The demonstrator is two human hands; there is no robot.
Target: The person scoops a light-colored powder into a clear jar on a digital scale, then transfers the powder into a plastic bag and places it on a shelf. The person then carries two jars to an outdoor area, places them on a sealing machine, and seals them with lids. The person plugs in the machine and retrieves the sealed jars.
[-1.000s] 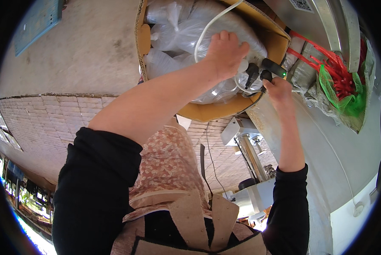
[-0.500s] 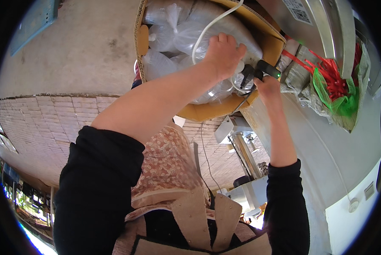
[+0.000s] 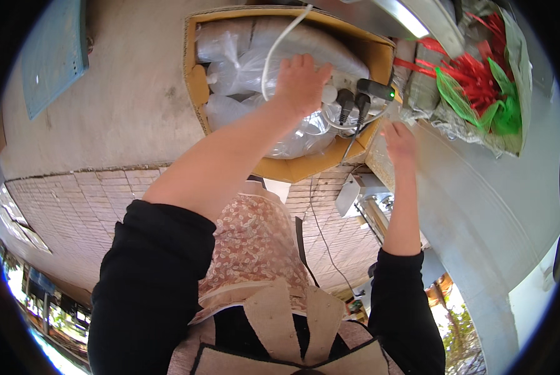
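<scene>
– While the left hand is up over that cardboard box, what's it got?

– Looks like it's closed around one end of the white power strip, fingers curled down. That end is mostly hidden by the hand, so can't tell how tight the grip is.

– Ok, and the strip is where exactly?

– Right half of the box, above the clear plastic bags stuffed in there. Can't tell if it's resting on them. Two black plugs sit side by side on it, plus a black adapter with a green light lit, near the box's right edge. White cable curves down just left of that hand.

– And the right hand?

– Just outside the box's lower right edge, apart from the plugs. Kinda blurry tbh, so no telling whether the fingers are spread or pressed together. Further up and right there's a bunch of red strips beside green netting.
</scene>
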